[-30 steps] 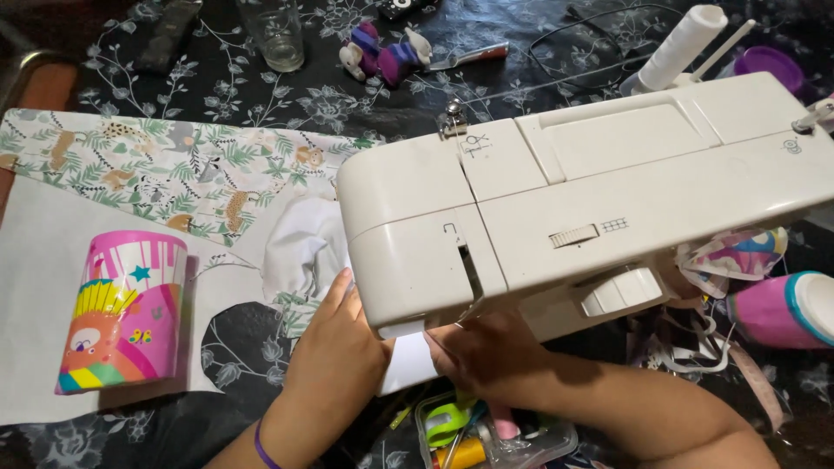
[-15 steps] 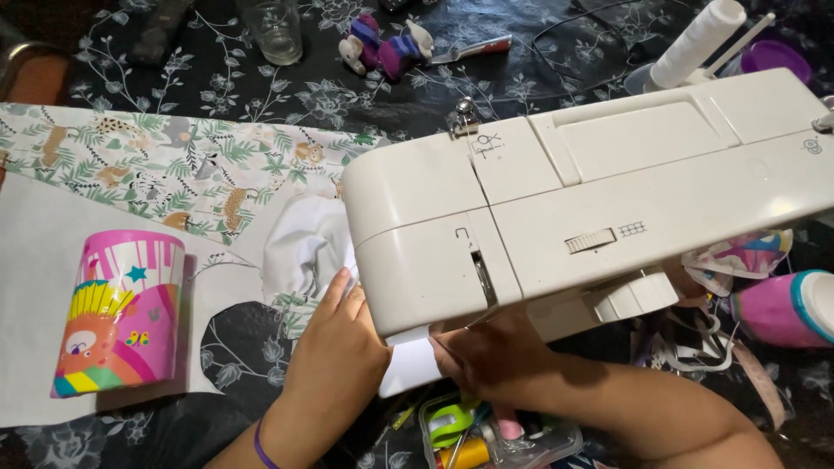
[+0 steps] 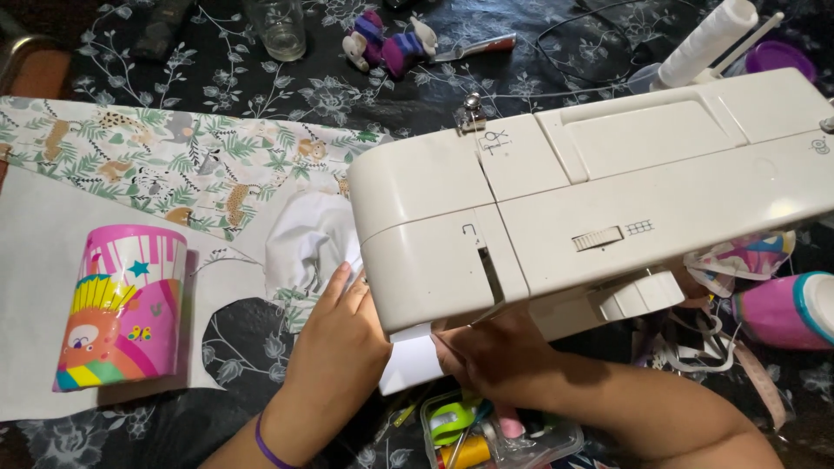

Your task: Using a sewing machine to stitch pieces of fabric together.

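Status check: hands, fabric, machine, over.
Left hand flat on white fabric, open. Right hand under sewing machine, grip hidden. Pink cup left, apart.

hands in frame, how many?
2. The left hand lies flat on the white fabric beside the sewing machine; the right hand reaches under the machine's head, fingers partly hidden.

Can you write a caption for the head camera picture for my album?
Two hands, left and right, guide white fabric under a cream sewing machine.
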